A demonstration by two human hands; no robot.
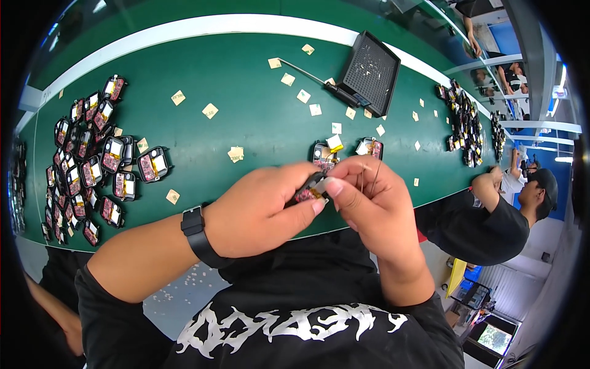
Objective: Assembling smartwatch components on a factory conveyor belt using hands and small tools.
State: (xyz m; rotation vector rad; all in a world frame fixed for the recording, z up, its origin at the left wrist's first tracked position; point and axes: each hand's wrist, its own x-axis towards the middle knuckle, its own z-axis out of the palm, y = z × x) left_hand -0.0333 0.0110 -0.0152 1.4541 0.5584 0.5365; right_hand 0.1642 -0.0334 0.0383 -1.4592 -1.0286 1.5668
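My left hand point(264, 209) is closed around a small black device housing point(305, 188), which is open and shows a reddish circuit board and a bit of yellow tape. My right hand point(375, 203) meets it from the other side, thumb and forefinger pinched on a pale flat piece point(322, 186) over the housing. What this piece is, I cannot tell. Thin dark strands stick up by the right fingers. Just beyond my hands, two similar open housings lie on the green table, one point(326, 154) with a white and yellow part sticking up, the other point(370, 147) partly behind my right hand.
Many similar housings point(86, 166) crowd the table's left side; another group point(467, 123) lies far right. Small beige paper squares point(210, 111) are scattered about. A black perforated tray point(372, 71) and a thin metal rod point(301, 71) stand at the back. A person point(485, 215) sits at right.
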